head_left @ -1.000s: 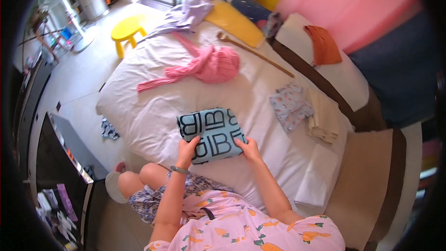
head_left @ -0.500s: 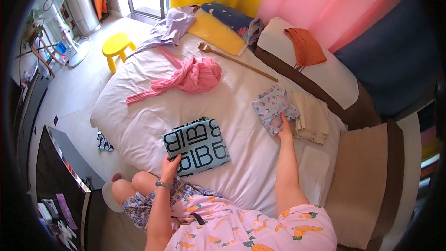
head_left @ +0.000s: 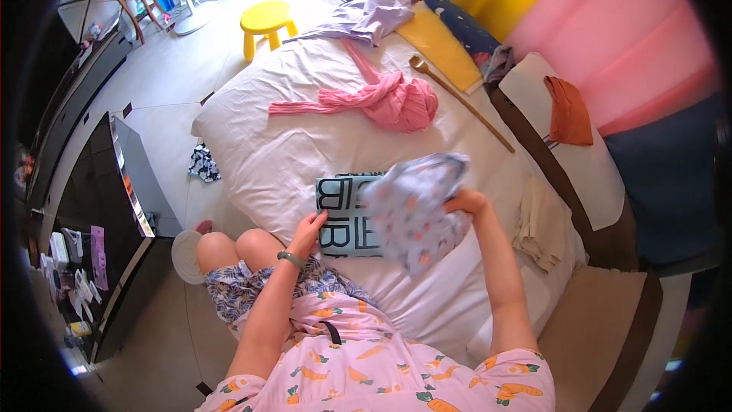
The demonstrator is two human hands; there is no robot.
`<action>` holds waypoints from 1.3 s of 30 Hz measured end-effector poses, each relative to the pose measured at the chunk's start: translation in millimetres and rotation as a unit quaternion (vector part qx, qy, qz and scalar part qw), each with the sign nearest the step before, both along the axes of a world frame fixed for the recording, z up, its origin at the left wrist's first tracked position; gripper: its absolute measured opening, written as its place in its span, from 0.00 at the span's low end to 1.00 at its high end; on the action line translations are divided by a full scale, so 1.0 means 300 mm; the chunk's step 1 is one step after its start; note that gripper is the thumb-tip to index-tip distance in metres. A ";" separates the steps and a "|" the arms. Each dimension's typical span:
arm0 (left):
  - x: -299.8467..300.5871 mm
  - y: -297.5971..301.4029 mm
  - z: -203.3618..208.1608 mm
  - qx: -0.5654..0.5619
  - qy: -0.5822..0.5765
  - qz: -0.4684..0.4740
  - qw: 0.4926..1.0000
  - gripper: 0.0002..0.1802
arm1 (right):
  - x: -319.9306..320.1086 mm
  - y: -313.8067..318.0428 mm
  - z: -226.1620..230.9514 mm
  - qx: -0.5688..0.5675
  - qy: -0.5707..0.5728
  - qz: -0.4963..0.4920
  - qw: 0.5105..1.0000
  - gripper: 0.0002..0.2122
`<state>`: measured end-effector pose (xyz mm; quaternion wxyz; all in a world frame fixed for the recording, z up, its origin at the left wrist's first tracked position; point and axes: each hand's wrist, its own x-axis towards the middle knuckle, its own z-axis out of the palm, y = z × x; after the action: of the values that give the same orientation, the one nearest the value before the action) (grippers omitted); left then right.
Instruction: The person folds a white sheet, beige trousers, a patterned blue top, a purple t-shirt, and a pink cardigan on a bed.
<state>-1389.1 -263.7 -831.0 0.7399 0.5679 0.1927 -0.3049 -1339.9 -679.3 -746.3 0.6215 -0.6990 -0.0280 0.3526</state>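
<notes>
On the white bed lies a teal folded cloth (head_left: 339, 221) with bold black lettering. My left hand (head_left: 307, 233) grips its left edge, thumb on top and the other fingers partly hidden. From my right hand (head_left: 467, 203), closed on its right side, hangs a light grey-blue garment (head_left: 415, 210) with small coloured prints. It is held above the bed, loosely spread and blurred by motion, and covers the right part of the teal cloth. A beige folded garment (head_left: 542, 221) rests to the right of my right forearm.
Farther up the bed (head_left: 252, 152) are a twisted pink garment (head_left: 400, 103), a long wooden stick (head_left: 465, 105), a lilac garment (head_left: 370, 15) and a yellow folded cloth (head_left: 438, 42). An orange cloth (head_left: 569, 111) lies on the headboard. A yellow stool (head_left: 267, 17) stands beyond the bed.
My right hand has lifted the printed garment off the bed beside the beige one and brought it left, over the teal cloth. My left hand stays at the teal cloth's edge. The view has shifted.
</notes>
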 end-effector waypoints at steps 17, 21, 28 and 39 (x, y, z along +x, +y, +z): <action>-0.018 -0.012 -0.058 -0.090 0.012 0.015 0.996 0.29 | 0.263 0.503 -0.019 -0.307 -0.188 0.270 0.893 0.26; -0.036 0.011 -0.021 0.025 -0.096 -0.054 0.994 0.29 | 0.041 0.350 -0.128 -0.225 -0.277 -0.236 0.904 0.27; -0.020 -0.027 0.022 -0.022 -0.064 -0.048 0.997 0.25 | -0.166 0.414 -0.213 -0.024 0.077 -0.275 0.958 0.24; 0.298 -0.464 0.309 -0.081 -0.310 -0.210 0.924 0.25 | -0.190 0.031 -0.135 0.016 -0.170 -0.497 0.851 0.18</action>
<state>-1299.7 -402.7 -738.2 0.7248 0.6000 -0.1953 -0.2765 -1396.9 -669.9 -786.7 0.7105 -0.6586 0.2121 -0.1284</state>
